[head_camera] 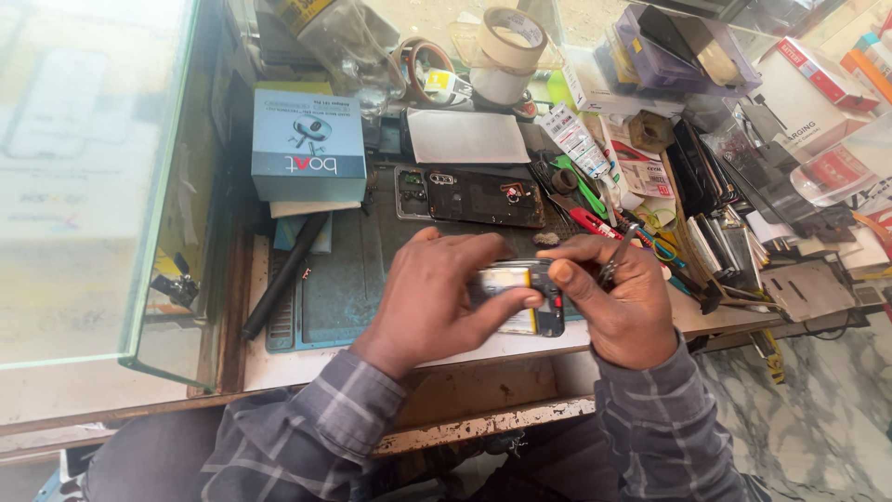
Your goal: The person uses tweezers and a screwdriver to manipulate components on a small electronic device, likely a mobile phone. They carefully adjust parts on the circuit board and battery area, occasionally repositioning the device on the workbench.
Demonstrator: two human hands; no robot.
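A blue work mat covers the bench, with a glass case to the left and a heap of parts and tools to the right. On the mat, beyond the hands, lies a phone frame with its long axis running left to right; a blue box sits further left, a black rod leans along the mat's left edge. Nearer the person, an opened phone is held between both hands just above the mat's front edge, its long axis also left to right, the yellowish battery area facing up. The left hand wraps the phone's left end, thumb pressed across its face, fingers closed around it. The right hand grips the right end with thumb and forefinger, and metal tweezers are tucked in the same hand, tips pointing up and away from the phone. Both hands touch the phone; the right one carries the tool, so the phone lies just left of the tweezers.
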